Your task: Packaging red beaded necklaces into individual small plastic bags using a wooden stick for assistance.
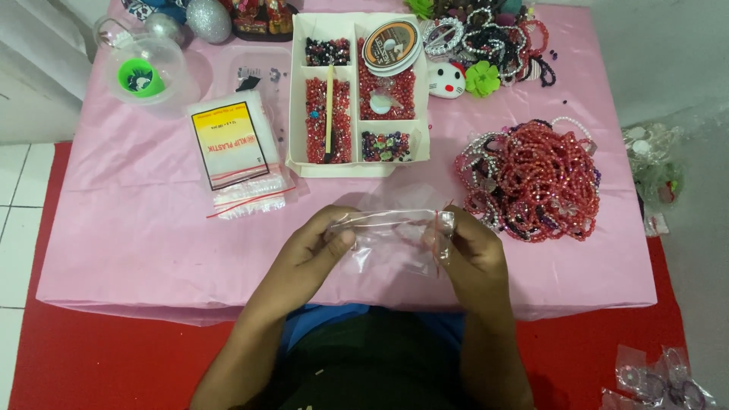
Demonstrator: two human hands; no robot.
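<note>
A small clear plastic zip bag [391,241] is stretched between both hands above the near edge of the pink table [137,220]. My left hand [315,243] pinches its left top corner. My right hand [467,247] pinches its right top corner between thumb and fingers. The bag's contents are hard to make out through the plastic. A heap of red beaded bracelets [535,178] lies just right of my right hand. A stack of clear zip bags [239,152] with a yellow-and-white label lies left of my left hand.
A white divided tray [298,106] of red and dark beads, with a stick and a cord spool, sits behind the hands. More bracelets [486,38], a clear container with a green cup [144,72] and silver balls line the far edge. Packed bags [661,383] lie on the red floor.
</note>
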